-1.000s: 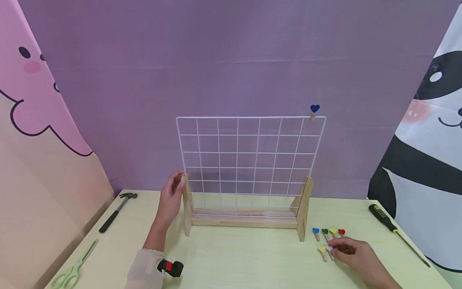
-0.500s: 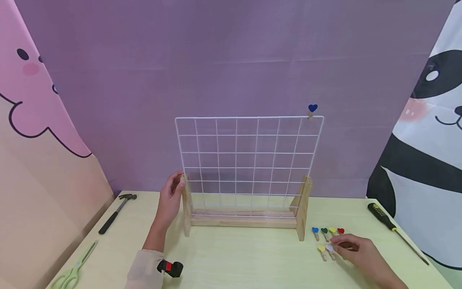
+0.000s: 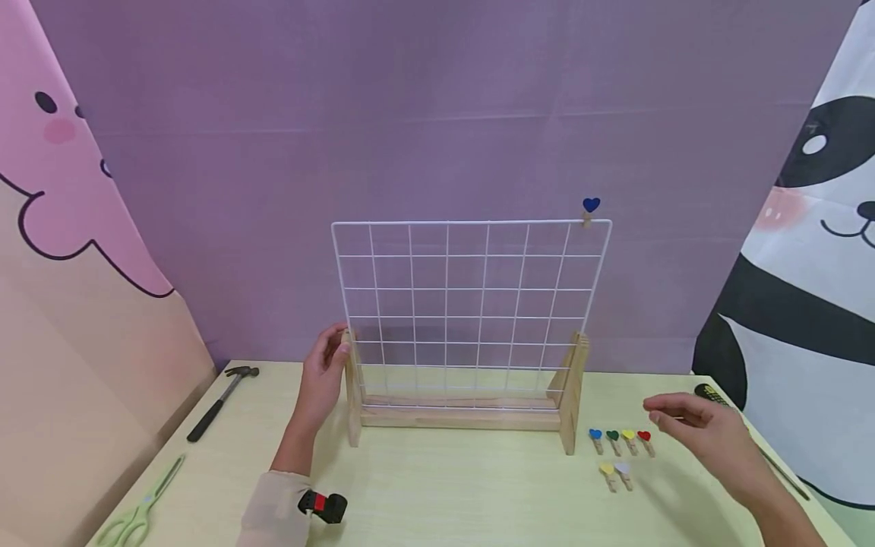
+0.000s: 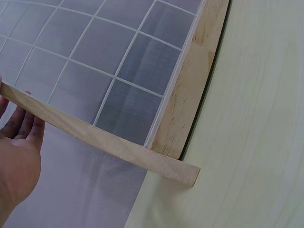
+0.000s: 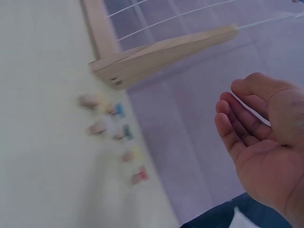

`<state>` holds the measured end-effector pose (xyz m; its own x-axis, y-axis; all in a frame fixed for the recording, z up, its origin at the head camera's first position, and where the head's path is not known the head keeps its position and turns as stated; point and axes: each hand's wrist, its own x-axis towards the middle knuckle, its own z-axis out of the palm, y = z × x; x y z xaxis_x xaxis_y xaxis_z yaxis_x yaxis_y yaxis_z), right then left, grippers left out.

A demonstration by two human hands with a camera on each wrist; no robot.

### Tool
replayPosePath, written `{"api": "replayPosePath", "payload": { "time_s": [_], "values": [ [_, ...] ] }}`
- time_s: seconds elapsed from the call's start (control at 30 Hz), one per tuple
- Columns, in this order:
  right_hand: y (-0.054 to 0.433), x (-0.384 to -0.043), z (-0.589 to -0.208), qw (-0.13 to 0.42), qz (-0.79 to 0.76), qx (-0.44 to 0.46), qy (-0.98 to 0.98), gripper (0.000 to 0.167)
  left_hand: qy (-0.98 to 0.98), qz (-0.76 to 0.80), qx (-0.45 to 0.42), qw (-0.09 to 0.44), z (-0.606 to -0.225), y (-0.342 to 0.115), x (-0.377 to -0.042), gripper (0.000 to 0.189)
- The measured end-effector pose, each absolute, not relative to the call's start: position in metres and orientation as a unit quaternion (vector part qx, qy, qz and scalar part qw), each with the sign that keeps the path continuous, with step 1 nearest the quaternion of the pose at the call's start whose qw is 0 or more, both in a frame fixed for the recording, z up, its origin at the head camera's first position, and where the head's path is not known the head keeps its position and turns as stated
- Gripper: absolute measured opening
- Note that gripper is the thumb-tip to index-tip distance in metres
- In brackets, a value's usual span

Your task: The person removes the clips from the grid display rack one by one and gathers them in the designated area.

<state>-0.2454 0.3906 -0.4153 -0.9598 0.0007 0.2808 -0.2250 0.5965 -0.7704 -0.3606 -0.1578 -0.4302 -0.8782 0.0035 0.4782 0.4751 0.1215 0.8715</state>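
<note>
A white wire grid (image 3: 465, 289) stands in a wooden base (image 3: 458, 417). My left hand (image 3: 324, 372) holds its left upright (image 4: 99, 140), fingers behind the wood. A dark blue heart clothespin (image 3: 591, 205) is clipped to the grid's top right. My right hand (image 3: 711, 441) is above the table, right of the rack, fingers bent and nothing visible between them. Below it lie small heart clothespins: blue (image 3: 596, 441), green (image 3: 614, 441), yellow (image 3: 630, 441) and red (image 3: 645, 442) in one row, pale yellow (image 3: 607, 475) and white (image 3: 623, 475) in front.
A claw hammer (image 3: 222, 403) and green scissors (image 3: 140, 505) lie on the left of the table (image 3: 465, 494). Partly behind my right hand is a screwdriver (image 3: 711, 393) at the right edge. A purple cloth (image 3: 444, 137) hangs behind the rack.
My right hand has risen from beside the white clothespin and moved back and to the right, uncovering the clothespins. The left hand stays on the upright.
</note>
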Motion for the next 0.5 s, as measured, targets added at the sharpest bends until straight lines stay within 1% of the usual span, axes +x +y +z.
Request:
{"api": "replayPosePath", "payload": {
  "time_s": [0.2,0.33,0.5],
  "values": [
    [0.392,-0.252,-0.366,0.15,0.45,0.095,-0.875,0.027,-0.724,-0.646,-0.159,0.184,-0.428,-0.157,-0.361,0.043],
    [0.39,-0.259,-0.341,0.166,0.446,0.107,-0.873,0.026,-0.724,-0.647,-0.157,0.183,-0.428,-0.157,-0.361,0.042],
    [0.381,-0.269,-0.311,0.188,0.437,0.106,-0.873,0.03,-0.722,-0.649,-0.156,0.183,-0.429,-0.156,-0.361,0.041]
  ]
}}
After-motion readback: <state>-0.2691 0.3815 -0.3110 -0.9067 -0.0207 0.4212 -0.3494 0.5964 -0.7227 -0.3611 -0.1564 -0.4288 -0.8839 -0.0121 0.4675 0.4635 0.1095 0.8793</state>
